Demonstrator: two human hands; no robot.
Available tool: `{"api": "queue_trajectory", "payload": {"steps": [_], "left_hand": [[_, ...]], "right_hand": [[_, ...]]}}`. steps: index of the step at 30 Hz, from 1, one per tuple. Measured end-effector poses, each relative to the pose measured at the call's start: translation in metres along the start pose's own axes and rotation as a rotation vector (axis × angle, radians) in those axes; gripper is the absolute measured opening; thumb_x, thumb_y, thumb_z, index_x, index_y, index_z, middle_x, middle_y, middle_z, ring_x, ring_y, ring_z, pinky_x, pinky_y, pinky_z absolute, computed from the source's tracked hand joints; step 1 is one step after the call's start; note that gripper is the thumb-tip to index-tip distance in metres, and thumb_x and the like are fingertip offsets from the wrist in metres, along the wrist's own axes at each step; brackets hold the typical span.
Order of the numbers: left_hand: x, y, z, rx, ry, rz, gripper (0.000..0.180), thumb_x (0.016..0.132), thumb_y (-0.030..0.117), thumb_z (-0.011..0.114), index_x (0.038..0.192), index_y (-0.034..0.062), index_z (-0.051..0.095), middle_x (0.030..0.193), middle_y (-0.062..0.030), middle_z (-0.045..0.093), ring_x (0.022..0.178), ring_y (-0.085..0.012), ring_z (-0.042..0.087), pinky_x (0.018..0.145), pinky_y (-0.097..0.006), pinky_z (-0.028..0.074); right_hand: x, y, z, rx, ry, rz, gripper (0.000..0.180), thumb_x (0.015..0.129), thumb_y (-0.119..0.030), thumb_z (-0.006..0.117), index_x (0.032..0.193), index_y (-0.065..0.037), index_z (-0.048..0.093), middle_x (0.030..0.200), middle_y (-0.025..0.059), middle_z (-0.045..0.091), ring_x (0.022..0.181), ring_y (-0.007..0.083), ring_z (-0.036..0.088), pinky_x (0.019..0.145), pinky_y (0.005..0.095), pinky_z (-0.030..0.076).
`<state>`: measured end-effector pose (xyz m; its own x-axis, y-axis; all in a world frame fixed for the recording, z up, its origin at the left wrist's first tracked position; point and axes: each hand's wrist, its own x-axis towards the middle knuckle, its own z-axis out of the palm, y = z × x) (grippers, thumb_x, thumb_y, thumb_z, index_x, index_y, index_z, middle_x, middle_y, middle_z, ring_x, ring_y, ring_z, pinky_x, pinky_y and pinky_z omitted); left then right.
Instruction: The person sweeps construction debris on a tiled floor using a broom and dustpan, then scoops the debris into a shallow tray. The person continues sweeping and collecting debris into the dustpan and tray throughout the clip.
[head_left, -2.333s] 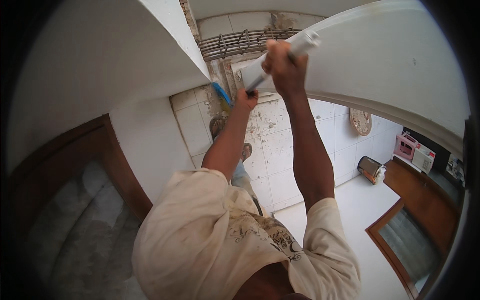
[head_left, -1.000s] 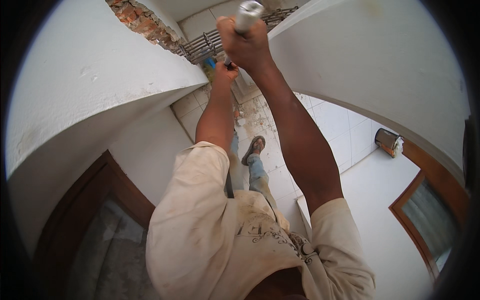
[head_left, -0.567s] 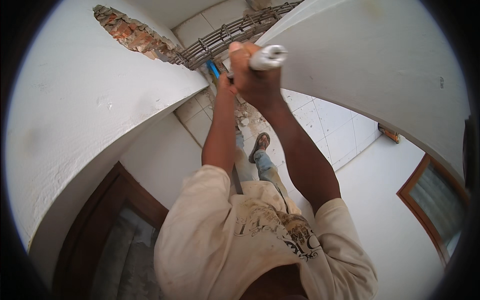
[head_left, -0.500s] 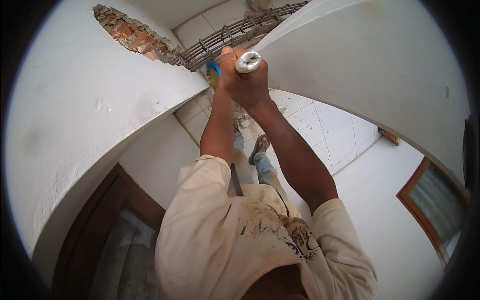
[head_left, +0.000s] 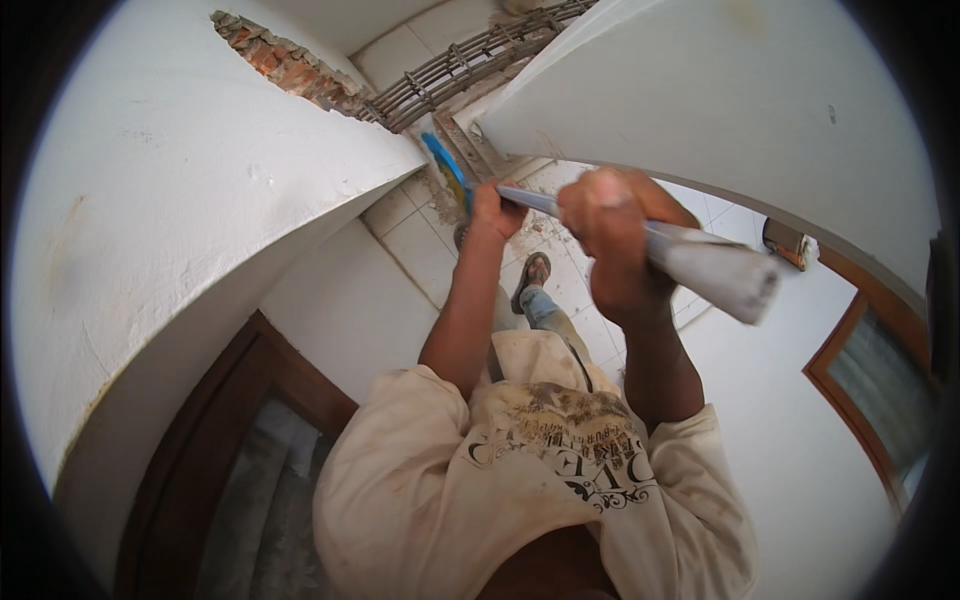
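Note:
A broom with a long pale handle (head_left: 712,268) slants across in front of me, its thick butt end toward the right. My left hand (head_left: 497,210) is wrapped round the handle lower down, close to the blue broom head (head_left: 440,153). Higher up, my right hand (head_left: 622,235) grips the same handle, somewhat blurred. Yellowish bristles show beside the blue part, partly hidden by my left hand. The broom head is over the tiled floor (head_left: 395,215), by the narrow gap between the walls; whether it touches the floor I cannot tell.
A tied steel rebar cage (head_left: 455,72) crosses the gap from a broken-out brick patch (head_left: 295,68) in the left white wall (head_left: 200,190). Another white wall (head_left: 720,110) stands right. Rubble crumbs dot the tiles near my sandalled foot (head_left: 534,275). A wooden door (head_left: 230,440) is lower left.
The handle's butt end has swung right and down from the centre, carried by my right hand. My hands, close together before, are now apart, the left lower on the handle.

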<state>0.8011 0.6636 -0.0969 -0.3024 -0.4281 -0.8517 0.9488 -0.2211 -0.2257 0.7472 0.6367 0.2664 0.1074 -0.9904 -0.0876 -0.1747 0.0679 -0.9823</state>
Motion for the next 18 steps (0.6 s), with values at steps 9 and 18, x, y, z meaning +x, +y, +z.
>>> {"api": "queue_trajectory", "payload": {"steps": [9, 18], "left_hand": [[0.056, 0.026, 0.002, 0.21, 0.001, -0.079, 0.015, 0.088, 0.022, 0.039, 0.086, 0.0075, 0.041, 0.069, -0.0055, 0.045, 0.059, -0.0163, 0.047, 0.055, -0.031, 0.045], [-0.036, -0.065, -0.031, 0.096, 0.134, -0.149, 0.016, 0.088, 0.023, 0.04, 0.088, 0.0065, 0.039, 0.068, -0.0063, 0.044, 0.058, -0.0166, 0.045, 0.055, -0.03, 0.044]], "right_hand": [[0.003, 0.064, 0.036, -0.135, 0.187, -0.101, 0.038, 0.086, -0.022, 0.053, 0.056, -0.003, 0.042, 0.047, 0.0024, 0.036, 0.045, 0.0084, 0.031, 0.041, 0.0273, 0.031], [-0.059, -0.009, -0.012, -0.258, -0.019, -0.054, 0.037, 0.088, -0.025, 0.045, 0.06, -0.001, 0.045, 0.053, 0.0016, 0.043, 0.05, 0.0097, 0.037, 0.045, 0.0256, 0.033]]}}
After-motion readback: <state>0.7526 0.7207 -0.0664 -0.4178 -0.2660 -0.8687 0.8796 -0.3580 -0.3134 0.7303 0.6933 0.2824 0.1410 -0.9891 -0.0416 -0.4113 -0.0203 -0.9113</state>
